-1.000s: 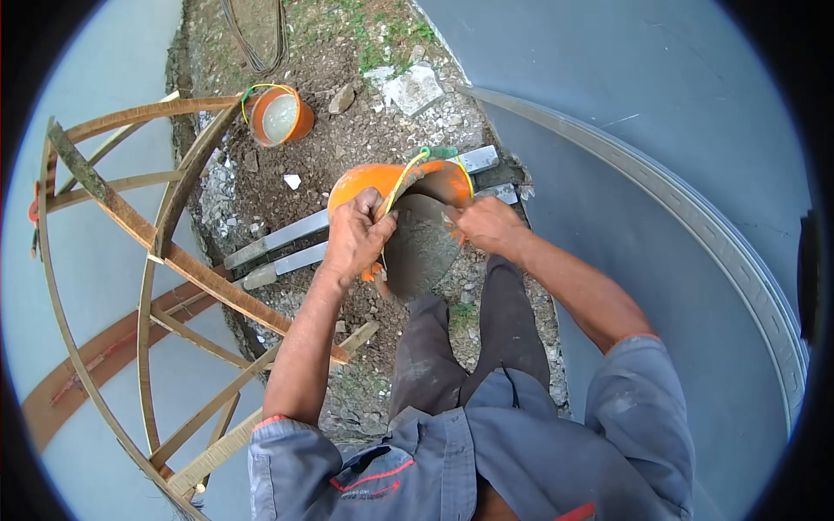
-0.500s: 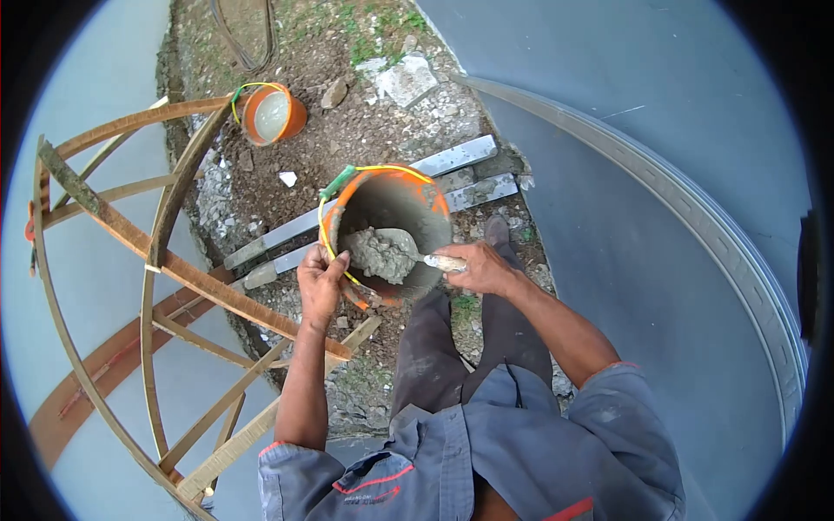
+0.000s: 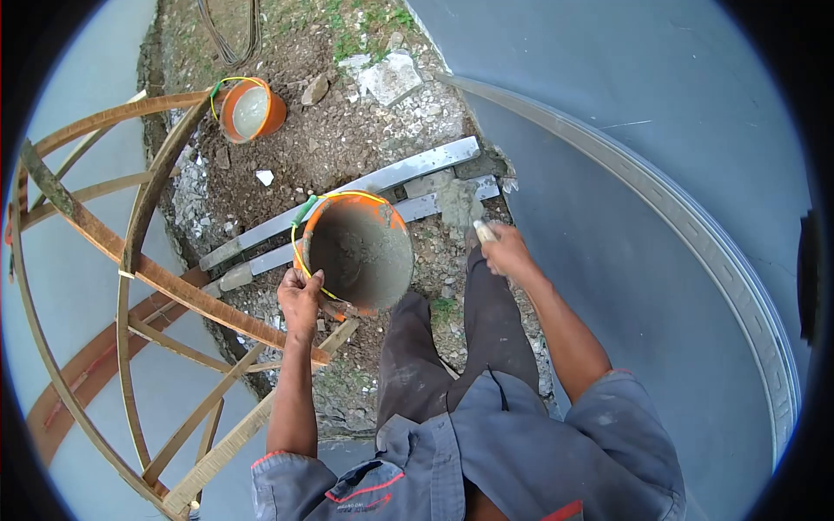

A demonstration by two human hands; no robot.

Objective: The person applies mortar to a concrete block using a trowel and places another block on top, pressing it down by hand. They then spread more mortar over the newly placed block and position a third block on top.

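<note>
My left hand (image 3: 301,301) grips the rim of an orange bucket (image 3: 400,217), thumb over the edge, beside its yellow wire handle. Grey mortar (image 3: 352,260) coats the inside of the bucket. In my right hand (image 3: 511,252) is the pale handle of a trowel (image 3: 486,231). A heap of wet mortar (image 3: 460,201) covers its blade, which is over the right end of two long metal bars (image 3: 417,207) lying on the ground. Grey blocks (image 3: 430,184) sit between the bars.
A smaller orange bucket (image 3: 280,111) with greyish liquid stands farther off on rubble soil. On the left, a wooden frame (image 3: 187,282) reaches close to my left forearm. A grey wall (image 3: 608,260) borders the right side. A broken slab (image 3: 391,78) lies beyond the bars.
My right hand has carried the mortar-loaded trowel out of the bucket, up and right to the bars. The bucket, still held by my left hand, now leans less toward me.
</note>
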